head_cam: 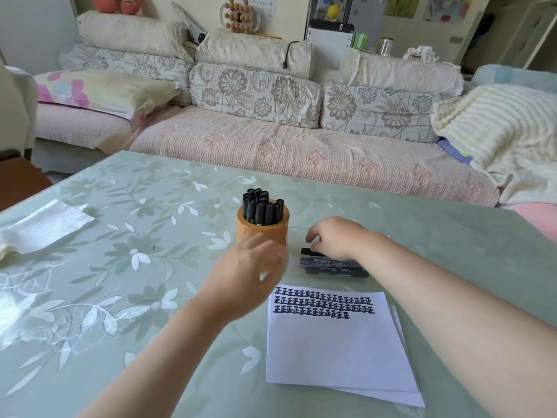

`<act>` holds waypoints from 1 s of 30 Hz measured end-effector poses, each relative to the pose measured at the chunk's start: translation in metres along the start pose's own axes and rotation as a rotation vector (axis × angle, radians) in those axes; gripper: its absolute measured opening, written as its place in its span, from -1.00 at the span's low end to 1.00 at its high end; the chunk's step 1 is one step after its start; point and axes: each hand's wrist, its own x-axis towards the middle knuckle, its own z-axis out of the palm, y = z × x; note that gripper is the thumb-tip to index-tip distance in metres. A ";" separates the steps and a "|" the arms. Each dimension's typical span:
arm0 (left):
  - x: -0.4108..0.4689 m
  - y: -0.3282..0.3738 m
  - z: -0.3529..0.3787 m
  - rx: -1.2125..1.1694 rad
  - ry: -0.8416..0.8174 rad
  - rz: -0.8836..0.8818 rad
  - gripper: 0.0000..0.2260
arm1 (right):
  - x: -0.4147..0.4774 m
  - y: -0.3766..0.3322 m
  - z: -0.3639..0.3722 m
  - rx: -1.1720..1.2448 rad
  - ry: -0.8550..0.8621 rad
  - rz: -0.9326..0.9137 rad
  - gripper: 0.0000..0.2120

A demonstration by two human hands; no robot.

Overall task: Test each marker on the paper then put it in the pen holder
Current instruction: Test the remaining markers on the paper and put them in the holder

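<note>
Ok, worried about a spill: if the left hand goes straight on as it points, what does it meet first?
Probably the pen holder, just ahead of the left hand; depth is unclear.

An orange pen holder (262,229) stood upright on the bench (120,267), filled with black markers (261,206). The left hand (247,276), blurred, was just in front of the holder with relaxed fingers and held nothing. The right hand (334,236) lay with curled fingers over a group of loose markers (336,268) beside the holder; the grip itself was hidden. The paper (337,342), near these markers, carried three rows of black marks.
</note>
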 end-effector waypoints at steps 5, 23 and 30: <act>-0.022 -0.009 0.022 0.130 -0.345 -0.091 -0.43 | 0.016 -0.011 0.006 -0.100 -0.072 -0.002 -0.71; -0.013 0.001 0.015 0.104 -0.312 -0.122 -0.56 | -0.089 0.004 -0.006 0.320 0.819 -0.173 -0.86; -0.005 0.026 0.011 0.027 -0.088 -0.015 -0.57 | -0.147 0.011 0.027 1.052 0.709 0.069 -0.82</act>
